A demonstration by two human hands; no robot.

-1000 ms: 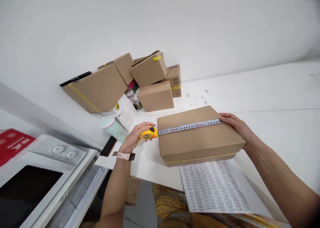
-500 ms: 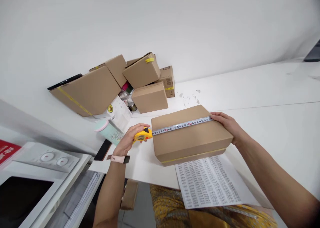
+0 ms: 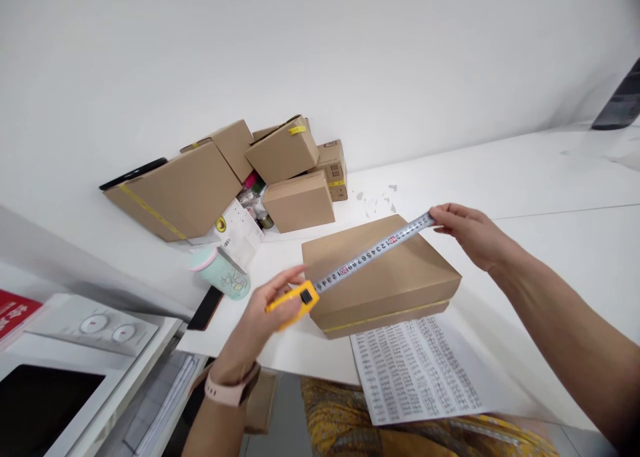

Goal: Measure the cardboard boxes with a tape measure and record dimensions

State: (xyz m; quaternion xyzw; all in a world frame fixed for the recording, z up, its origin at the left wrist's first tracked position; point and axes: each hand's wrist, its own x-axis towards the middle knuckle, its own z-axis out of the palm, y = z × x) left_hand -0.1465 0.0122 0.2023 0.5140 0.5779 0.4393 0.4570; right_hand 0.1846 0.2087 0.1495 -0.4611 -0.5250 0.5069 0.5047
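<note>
A white table (image 3: 565, 243) stands against a white wall (image 3: 350, 57). Near the middle of the frame, the yellow tape measure (image 3: 311, 290) has its silver blade (image 3: 373, 253) drawn out straight, its long axis slanting from the case up to the right. The blade crosses over the cardboard box (image 3: 390, 283); whether they touch cannot be told. The box's long axis runs left to right, rising slightly rightward. The blade carries black numerals with red-marked tens; the case has a black button. The box is plain brown, with a yellow strip low along its near side. The left hand (image 3: 267, 310) grips the case; the right hand (image 3: 467, 230) pinches the blade's far end.
</note>
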